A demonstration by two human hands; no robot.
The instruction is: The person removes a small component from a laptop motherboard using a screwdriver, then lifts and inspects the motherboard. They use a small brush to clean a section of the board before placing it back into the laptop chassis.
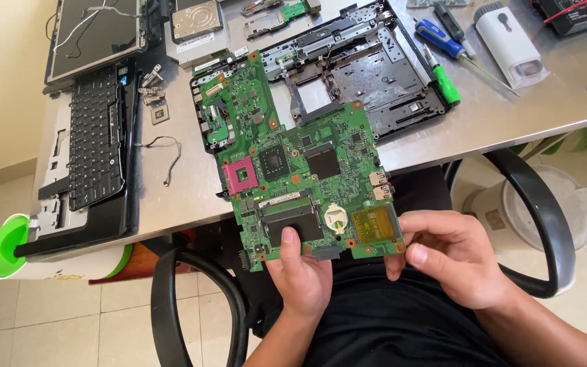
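Head view shows a green motherboard (300, 170) held over the person's lap, its far end reaching above the table (511, 115) edge. Left hand (300, 272) grips the board's near edge, thumb pressed on top and fingers curled beneath. Right hand (453, 255) pinches the near right corner, fingers closed on it. Behind the board lies an open black laptop base (375, 68), a shell with metal brackets and bare plates inside. A keyboard (95, 136) lies to the left, with a screen panel (96, 34) beyond it. A hard drive (197, 20) lies near the panel. Screwdrivers (443, 51) and a white case (511, 41) lie to the right.
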